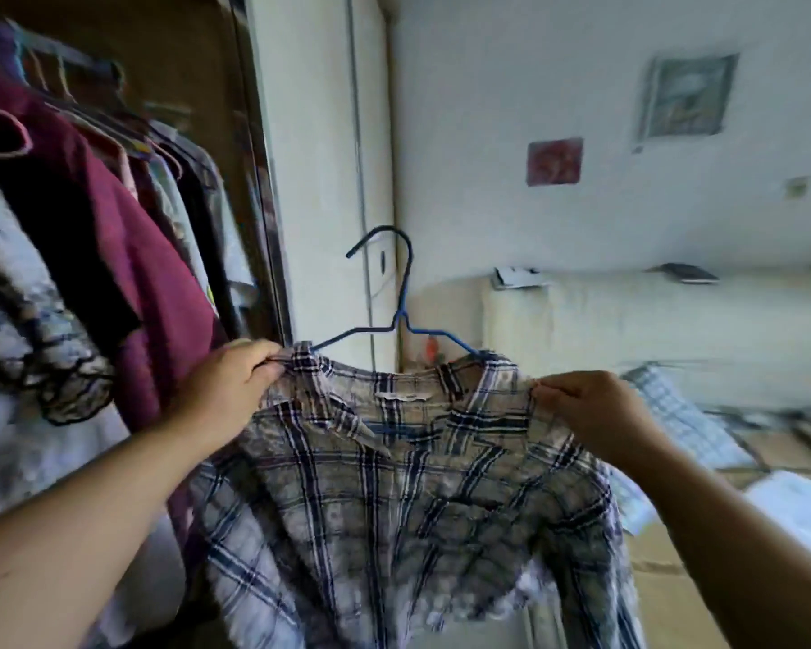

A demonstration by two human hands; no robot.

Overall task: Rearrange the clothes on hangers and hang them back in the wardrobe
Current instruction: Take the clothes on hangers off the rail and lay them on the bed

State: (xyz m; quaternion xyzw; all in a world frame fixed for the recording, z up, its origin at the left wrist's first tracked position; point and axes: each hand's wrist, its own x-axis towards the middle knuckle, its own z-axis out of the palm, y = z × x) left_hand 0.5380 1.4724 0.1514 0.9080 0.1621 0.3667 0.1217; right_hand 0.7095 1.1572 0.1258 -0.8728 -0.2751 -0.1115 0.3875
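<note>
I find the plaid shirt [394, 461] held in the air outside the open wardrobe [183, 53], just right of its door frame. It sits on a blue wire hanger [402, 292] whose two arms run in under the collar. The hook stands upright and free, its tip turned left.

The left hand [221, 391] pinches the shirt's shoulder at the hanger's left end, thumb against curled fingers. It may also catch the wire there, but blur prevents confirmation. The right hand [591, 414] pinches the fabric just below the hanger's right end. Between the two grips the collar lies open, with a pale label showing inside.

Cloth: thin, crinkled weave, grey-white with dark blue checks, falling in loose folds. Hanger: slender, smooth wire.

Inside the wardrobe a maroon garment [151, 274] hangs among others.
</note>
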